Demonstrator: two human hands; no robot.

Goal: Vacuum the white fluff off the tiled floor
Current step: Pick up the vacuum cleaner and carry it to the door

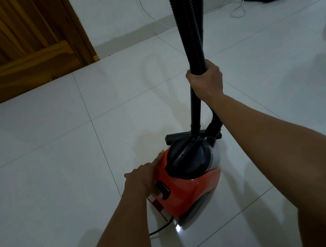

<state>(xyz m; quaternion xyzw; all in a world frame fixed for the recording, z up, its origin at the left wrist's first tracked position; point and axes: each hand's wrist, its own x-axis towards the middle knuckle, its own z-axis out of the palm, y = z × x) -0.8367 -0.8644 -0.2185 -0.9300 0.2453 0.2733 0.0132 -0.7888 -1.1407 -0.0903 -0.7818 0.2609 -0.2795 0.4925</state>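
Head view: gripping the black ribbed hose [185, 24] and wand [194, 111] in the right hand [206, 82], fingers curled round them; laying the left hand [142, 177] flat along the red vacuum cleaner [189, 185], thumb touching beside its switch [164, 190]; resting that cleaner on the tiled floor [56, 162], floor head [173, 138] just beyond.

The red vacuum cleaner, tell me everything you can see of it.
The red vacuum cleaner is a glossy plastic canister with a dark domed top, standing on the tiled floor. The left hand rests on its side by a black switch; the right hand grips its ribbed hose and wand. A black cord leaves its rear.
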